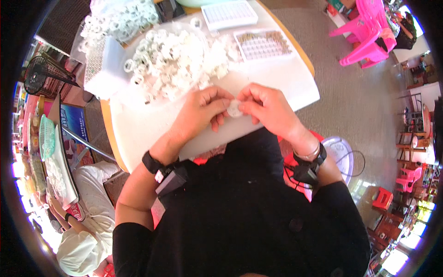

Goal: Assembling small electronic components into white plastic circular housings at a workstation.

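Observation:
Both hands meet over the near edge of the white table [152, 124]. Between them is a small round white plastic piece [234, 109]. My left hand [205, 111] pinches its left side with thumb and fingers. My right hand [267, 108] grips it from the right, thumb and forefinger closed on its upper rim. Just beyond my hands lies a large heap of white plastic ring-shaped parts [170, 57]. A white compartment tray [265, 45] with small brownish pieces along its far and right sides rests past my right hand.
A second white gridded tray [229, 15] stands at the back. Bagged white parts [121, 18] and a translucent white box [108, 64] sit at the far left. A person in white [87, 231] works at another table on the left. Pink plastic chairs [367, 34] stand at right.

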Tool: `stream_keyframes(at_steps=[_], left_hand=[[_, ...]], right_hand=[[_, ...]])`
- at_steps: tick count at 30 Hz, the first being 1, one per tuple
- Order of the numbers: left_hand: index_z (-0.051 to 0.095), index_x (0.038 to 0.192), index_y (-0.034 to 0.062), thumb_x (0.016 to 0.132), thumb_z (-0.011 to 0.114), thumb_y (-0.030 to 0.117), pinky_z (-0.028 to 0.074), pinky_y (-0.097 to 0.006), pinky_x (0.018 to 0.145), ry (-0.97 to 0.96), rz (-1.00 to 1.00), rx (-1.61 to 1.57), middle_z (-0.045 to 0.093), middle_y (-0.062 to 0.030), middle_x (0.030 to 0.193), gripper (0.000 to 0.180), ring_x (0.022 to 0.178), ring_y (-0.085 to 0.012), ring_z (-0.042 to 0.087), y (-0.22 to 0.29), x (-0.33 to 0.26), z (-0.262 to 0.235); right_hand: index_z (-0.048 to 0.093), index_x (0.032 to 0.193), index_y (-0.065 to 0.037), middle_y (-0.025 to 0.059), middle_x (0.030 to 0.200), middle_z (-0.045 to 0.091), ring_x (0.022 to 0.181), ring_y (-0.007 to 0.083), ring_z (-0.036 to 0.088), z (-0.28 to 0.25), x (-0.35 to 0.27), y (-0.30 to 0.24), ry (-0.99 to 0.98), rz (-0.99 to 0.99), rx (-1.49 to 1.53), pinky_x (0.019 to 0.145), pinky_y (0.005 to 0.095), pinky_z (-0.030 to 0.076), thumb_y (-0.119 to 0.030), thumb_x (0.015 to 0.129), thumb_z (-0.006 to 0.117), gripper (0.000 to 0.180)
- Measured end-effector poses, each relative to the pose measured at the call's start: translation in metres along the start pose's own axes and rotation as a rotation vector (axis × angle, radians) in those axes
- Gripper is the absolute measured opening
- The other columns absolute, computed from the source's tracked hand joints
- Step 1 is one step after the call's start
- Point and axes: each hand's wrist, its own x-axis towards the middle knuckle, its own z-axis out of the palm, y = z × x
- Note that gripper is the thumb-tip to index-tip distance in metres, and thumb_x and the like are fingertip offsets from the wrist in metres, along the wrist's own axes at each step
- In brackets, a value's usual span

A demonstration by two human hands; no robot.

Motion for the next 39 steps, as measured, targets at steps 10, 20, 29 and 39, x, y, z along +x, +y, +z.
stream_keyframes(at_steps=[10, 20, 29, 39], left_hand=[[0.056, 0.107, -0.0005, 0.096, 0.049, 0.013, 0.049, -0.023, 0.052, -0.072, -0.059, -0.326, 0.059, -0.0044, 0.079, 0.019, 0.061, -0.0098, 0.057, -0.006, -0.006, -0.005], [0.057, 0.104, -0.0024, 0.095, 0.051, 0.010, 0.049, -0.024, 0.054, -0.129, 0.055, -0.317, 0.058, -0.0048, 0.078, 0.017, 0.064, -0.0102, 0.057, -0.009, -0.001, -0.009], [0.057, 0.104, -0.0026, 0.093, 0.050, 0.007, 0.051, -0.026, 0.054, -0.130, 0.117, -0.267, 0.057, -0.0056, 0.078, 0.016, 0.063, -0.0116, 0.057, -0.012, -0.002, -0.007], [0.056, 0.109, -0.0021, 0.097, 0.046, 0.013, 0.051, -0.026, 0.055, -0.176, 0.082, -0.417, 0.058, -0.0062, 0.082, 0.021, 0.067, -0.0128, 0.058, -0.020, 0.003, -0.008]], right_hand=[[0.061, 0.092, 0.000, 0.0028, 0.072, 0.062, 0.053, 0.0068, 0.052, -0.064, 0.126, -0.058, 0.156, -0.286, 0.065, 0.050, 0.0221, 0.041, -0.014, 0.085, 0.059, 0.015], [0.062, 0.108, -0.002, 0.0066, 0.080, 0.065, 0.066, 0.0119, 0.058, -0.003, 0.173, -0.060, -0.070, -0.518, -0.253, 0.061, 0.0251, 0.047, -0.011, 0.085, 0.059, 0.025], [0.065, 0.100, -0.008, 0.0095, 0.091, 0.063, 0.088, 0.0305, 0.058, 0.086, 0.167, -0.065, -0.127, -0.732, -0.803, 0.080, 0.0404, 0.047, -0.017, 0.077, 0.064, 0.025], [0.065, 0.100, -0.002, 0.0068, 0.082, 0.066, 0.068, 0.0165, 0.062, 0.036, 0.129, -0.063, -0.117, -0.308, -0.072, 0.063, 0.0272, 0.046, -0.014, 0.082, 0.062, 0.022]])
